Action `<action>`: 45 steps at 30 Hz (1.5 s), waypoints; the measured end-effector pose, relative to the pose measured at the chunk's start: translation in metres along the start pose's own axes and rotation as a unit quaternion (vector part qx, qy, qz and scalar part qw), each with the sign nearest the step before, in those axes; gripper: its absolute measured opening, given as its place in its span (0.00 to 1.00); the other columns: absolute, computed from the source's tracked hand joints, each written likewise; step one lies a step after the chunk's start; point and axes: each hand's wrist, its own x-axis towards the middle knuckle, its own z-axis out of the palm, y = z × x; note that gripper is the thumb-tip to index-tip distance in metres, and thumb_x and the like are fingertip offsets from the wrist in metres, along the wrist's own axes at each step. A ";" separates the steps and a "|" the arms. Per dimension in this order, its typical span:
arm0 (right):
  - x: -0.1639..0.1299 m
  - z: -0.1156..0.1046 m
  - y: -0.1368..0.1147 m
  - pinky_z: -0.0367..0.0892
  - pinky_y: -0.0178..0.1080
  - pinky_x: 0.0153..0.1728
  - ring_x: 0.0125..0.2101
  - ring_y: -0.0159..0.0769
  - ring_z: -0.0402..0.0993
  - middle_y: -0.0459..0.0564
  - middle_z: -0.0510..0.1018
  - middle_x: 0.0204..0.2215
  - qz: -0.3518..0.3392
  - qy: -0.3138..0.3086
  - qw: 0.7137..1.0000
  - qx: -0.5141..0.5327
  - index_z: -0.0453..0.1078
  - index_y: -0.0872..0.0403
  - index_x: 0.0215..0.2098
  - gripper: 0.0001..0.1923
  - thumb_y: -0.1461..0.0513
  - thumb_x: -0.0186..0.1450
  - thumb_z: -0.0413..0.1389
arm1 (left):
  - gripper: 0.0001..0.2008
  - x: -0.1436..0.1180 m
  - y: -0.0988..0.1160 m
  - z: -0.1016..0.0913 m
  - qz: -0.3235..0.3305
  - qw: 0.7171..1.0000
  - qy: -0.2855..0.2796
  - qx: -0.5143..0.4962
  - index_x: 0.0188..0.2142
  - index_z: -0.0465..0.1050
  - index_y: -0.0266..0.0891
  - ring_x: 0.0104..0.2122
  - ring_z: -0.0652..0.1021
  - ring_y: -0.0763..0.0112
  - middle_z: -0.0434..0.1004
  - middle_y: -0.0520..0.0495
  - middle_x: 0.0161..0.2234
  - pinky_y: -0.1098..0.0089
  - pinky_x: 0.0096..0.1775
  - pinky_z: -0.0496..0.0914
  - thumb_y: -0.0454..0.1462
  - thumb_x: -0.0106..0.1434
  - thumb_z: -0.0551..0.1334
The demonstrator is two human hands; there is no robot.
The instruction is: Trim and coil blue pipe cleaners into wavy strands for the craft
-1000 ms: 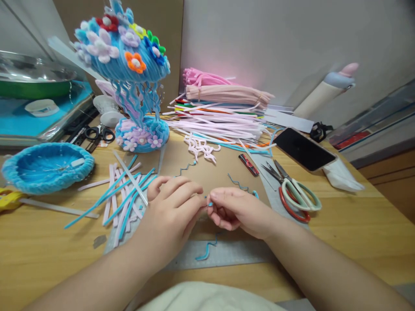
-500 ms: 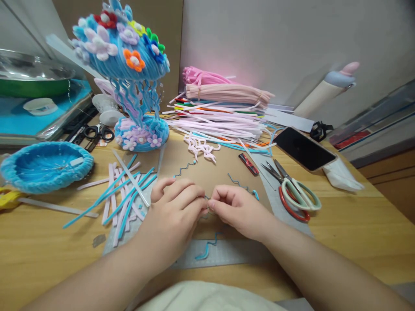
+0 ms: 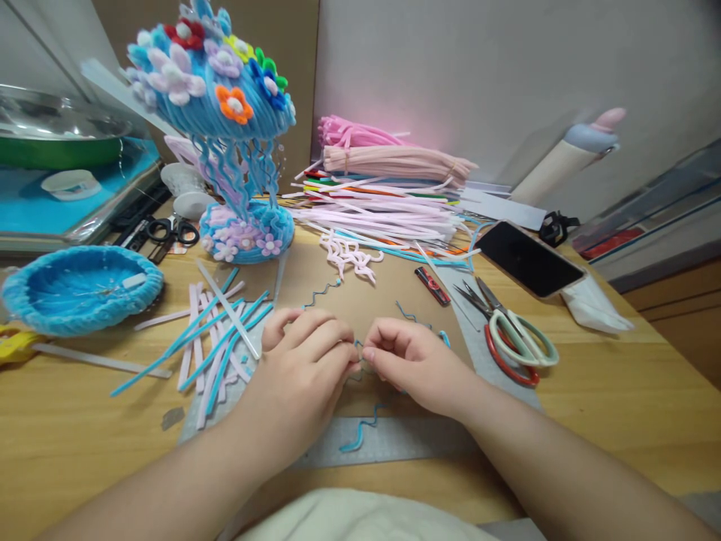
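Observation:
Over a brown cardboard sheet [image 3: 394, 274], my two hands nearly meet at the fingertips. My left hand [image 3: 309, 364] is curled palm down, its fingertips on a thin blue pipe cleaner [image 3: 358, 344] that is bent in waves. My right hand [image 3: 414, 368] pinches the same pipe cleaner between thumb and forefinger. Most of it is hidden by the fingers. Wavy thin ends stick out around the hands: one toward the back [image 3: 322, 291], one by the right hand [image 3: 406, 312], and one with a fluffy blue tip in front [image 3: 360, 436]. Whether they join under my hands is hidden.
Curled pink pipe cleaners [image 3: 349, 255] lie behind my hands. Cut strips [image 3: 211, 342] and a blue fluffy bowl shape [image 3: 84, 289] are left. A flower-covered jellyfish figure [image 3: 225, 113] stands behind. Scissors [image 3: 510, 330], a phone [image 3: 529, 257] and a red-and-black cutter [image 3: 432, 285] are right.
My hands stay almost in place. The fingertips have shifted slightly apart, and a little more of the thin pipe cleaner shows between them.

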 end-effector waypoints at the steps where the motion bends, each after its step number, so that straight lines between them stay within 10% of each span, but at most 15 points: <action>1: 0.000 0.001 0.000 0.52 0.32 0.21 0.20 0.27 0.55 0.39 0.61 0.18 -0.017 0.013 0.999 -0.028 0.61 0.53 0.25 0.08 0.61 0.62 0.51 | 0.06 0.000 0.000 0.000 -0.002 1.000 -0.002 -0.002 0.33 0.72 0.41 0.43 0.71 0.64 0.77 0.50 0.38 0.57 0.46 0.57 0.33 0.65 0.56; 14: 0.021 -0.038 0.014 0.60 0.37 0.37 0.33 0.33 0.67 0.47 0.68 0.30 -0.099 0.044 0.969 -0.220 0.68 0.54 0.28 0.06 0.64 0.63 0.52 | 0.08 0.008 -0.037 -0.008 -0.249 0.961 0.062 -0.105 0.39 0.72 0.42 0.41 0.74 0.63 0.76 0.48 0.39 0.64 0.39 0.66 0.40 0.63 0.57; 25: 0.019 -0.024 0.016 0.61 0.36 0.30 0.27 0.29 0.65 0.48 0.68 0.37 -0.108 0.124 0.947 -0.275 0.71 0.51 0.42 0.10 0.59 0.66 0.51 | 0.08 0.009 -0.052 0.014 -0.212 0.968 -0.004 0.135 0.32 0.74 0.42 0.40 0.72 0.52 0.76 0.43 0.35 0.54 0.40 0.60 0.42 0.58 0.60; 45: 0.022 -0.020 0.017 0.56 0.31 0.17 0.16 0.24 0.60 0.43 0.69 0.27 -0.038 0.172 0.983 -0.051 0.69 0.53 0.39 0.13 0.53 0.62 0.53 | 0.08 0.012 -0.040 0.011 -0.176 0.978 -0.056 0.092 0.27 0.74 0.42 0.39 0.72 0.59 0.76 0.48 0.34 0.56 0.42 0.57 0.40 0.59 0.60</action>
